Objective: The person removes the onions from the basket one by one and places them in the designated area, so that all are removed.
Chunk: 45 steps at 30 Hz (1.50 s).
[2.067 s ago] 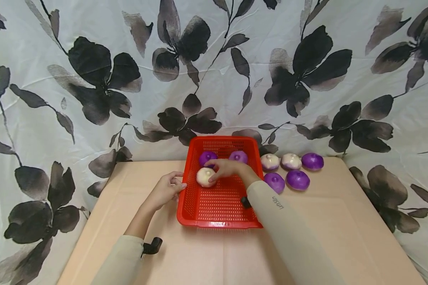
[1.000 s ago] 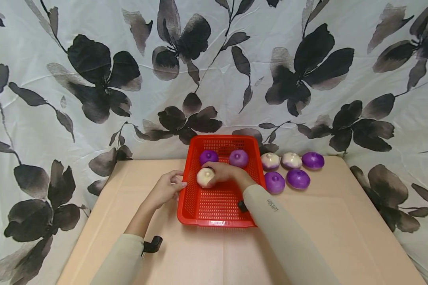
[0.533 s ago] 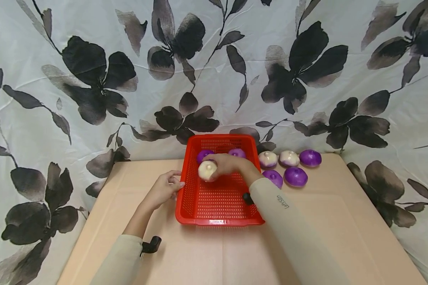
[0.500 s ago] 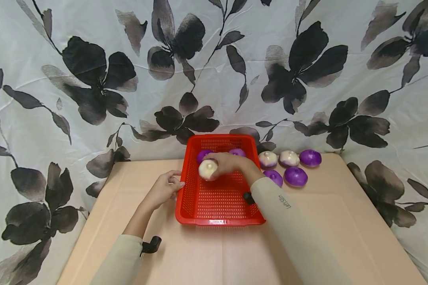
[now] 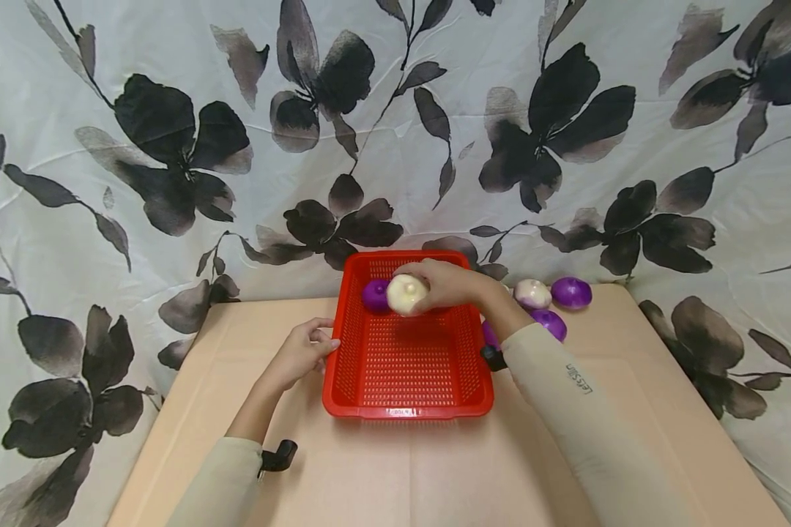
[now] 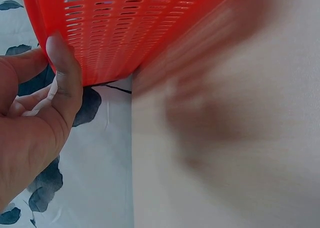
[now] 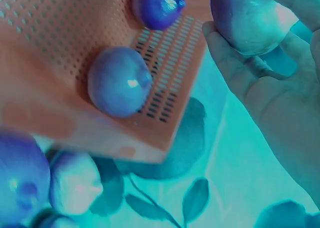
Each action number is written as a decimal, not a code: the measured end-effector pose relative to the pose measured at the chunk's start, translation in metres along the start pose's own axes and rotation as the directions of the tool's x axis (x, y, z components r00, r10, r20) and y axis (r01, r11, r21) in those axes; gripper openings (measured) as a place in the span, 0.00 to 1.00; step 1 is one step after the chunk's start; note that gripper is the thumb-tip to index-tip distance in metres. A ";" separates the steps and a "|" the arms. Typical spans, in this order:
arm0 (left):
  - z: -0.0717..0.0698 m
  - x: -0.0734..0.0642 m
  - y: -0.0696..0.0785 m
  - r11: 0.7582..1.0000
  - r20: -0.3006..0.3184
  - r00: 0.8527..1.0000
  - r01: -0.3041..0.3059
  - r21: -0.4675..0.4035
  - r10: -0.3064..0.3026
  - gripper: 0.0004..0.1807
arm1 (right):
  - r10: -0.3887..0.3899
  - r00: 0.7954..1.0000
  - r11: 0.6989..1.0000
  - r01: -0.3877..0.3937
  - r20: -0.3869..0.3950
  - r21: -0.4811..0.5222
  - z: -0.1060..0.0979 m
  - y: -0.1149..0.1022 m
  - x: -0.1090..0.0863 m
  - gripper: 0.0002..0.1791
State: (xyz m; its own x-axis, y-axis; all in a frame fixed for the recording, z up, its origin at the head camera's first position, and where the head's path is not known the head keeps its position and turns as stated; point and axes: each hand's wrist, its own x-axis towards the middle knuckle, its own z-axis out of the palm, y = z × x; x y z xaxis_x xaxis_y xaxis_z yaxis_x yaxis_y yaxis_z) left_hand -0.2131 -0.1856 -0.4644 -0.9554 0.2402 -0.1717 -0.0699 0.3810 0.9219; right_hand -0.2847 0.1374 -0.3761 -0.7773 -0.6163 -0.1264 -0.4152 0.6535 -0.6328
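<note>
My right hand (image 5: 450, 283) holds a pale turnip (image 5: 405, 295), curled fingers and thumb around its side, raised above the red plastic basket (image 5: 405, 412). In the right wrist view, part of this turnip's skin is purple. Beside it in the head view, a purple turnip (image 5: 374, 296) lies in the basket's far left part. Another purple turnip (image 7: 120, 82) is in the basket near a corner in the right wrist view; my right hand covers it in the head view. My left hand (image 5: 306, 348) pinches the basket's left rim between thumb and fingers.
More turnips stand on the table right of the basket: a pale one (image 5: 532, 293), a purple one (image 5: 571, 293) and others partly behind my right forearm. A floral cloth (image 5: 395, 132) hangs behind the table (image 5: 369, 468).
My right hand has taken hold of the pale turnip and lifted it from the basket's left side, up and to the right. My left hand stays on the rim.
</note>
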 end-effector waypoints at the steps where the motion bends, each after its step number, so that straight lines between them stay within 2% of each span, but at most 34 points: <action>1: 0.000 0.000 0.000 1.000 0.002 1.000 0.000 0.000 0.000 0.27 | -0.003 1.000 1.000 0.003 -0.009 0.010 -0.003 0.001 -0.005 0.38; 7: 0.000 0.000 0.000 1.000 -0.003 1.000 -0.008 0.005 0.008 0.27 | -0.024 0.997 0.999 0.027 -0.080 0.046 -0.019 0.014 -0.036 0.41; 12: 0.000 0.000 0.000 1.000 0.001 1.000 -0.020 0.004 0.020 0.27 | 0.004 0.993 0.988 0.014 -0.114 0.156 -0.028 0.030 -0.067 0.43; 16: 0.000 0.000 -0.001 1.000 0.002 1.000 -0.019 0.004 0.019 0.27 | 0.029 0.986 0.976 0.007 -0.163 0.220 -0.033 0.045 -0.091 0.45; 20: 0.000 0.000 -0.002 1.000 -0.006 1.000 -0.013 0.009 0.013 0.27 | 0.054 0.970 0.976 -0.002 -0.235 0.216 -0.035 0.064 -0.112 0.46; 24: -0.001 0.000 -0.002 1.000 -0.011 1.000 -0.008 0.009 0.008 0.26 | 0.102 0.948 0.973 -0.033 -0.300 0.227 -0.035 0.085 -0.134 0.47; 28: -0.001 0.000 -0.002 1.000 -0.006 1.000 -0.014 0.004 0.014 0.26 | 0.180 0.916 0.967 -0.097 -0.358 0.237 -0.034 0.108 -0.155 0.48; 33: 0.000 0.000 -0.002 1.000 -0.006 1.000 -0.018 0.006 0.018 0.26 | 0.228 0.868 0.964 -0.136 -0.441 0.230 -0.031 0.137 -0.179 0.48; 36: 0.000 0.000 -0.002 1.000 -0.012 1.000 -0.015 0.009 0.015 0.26 | 0.271 0.832 0.957 -0.179 -0.484 0.227 -0.029 0.152 -0.191 0.48; 40: 0.000 0.000 -0.002 1.000 -0.014 1.000 -0.014 0.011 0.014 0.26 | 0.331 0.800 0.941 -0.242 -0.500 0.235 -0.025 0.174 -0.206 0.47; 45: 0.002 0.000 -0.002 1.000 -0.010 1.000 -0.013 0.005 0.013 0.26 | 0.367 0.778 0.928 -0.269 -0.509 0.258 -0.015 0.198 -0.224 0.45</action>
State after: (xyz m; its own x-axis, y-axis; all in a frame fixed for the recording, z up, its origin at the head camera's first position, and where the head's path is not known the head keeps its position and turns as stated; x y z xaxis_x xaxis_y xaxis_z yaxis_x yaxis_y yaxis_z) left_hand -0.2127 -0.1849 -0.4666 -0.9592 0.2361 -0.1557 -0.0557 0.3820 0.9225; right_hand -0.1998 0.4118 -0.4619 -0.9982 -0.0160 0.0586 -0.0547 0.6589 -0.7502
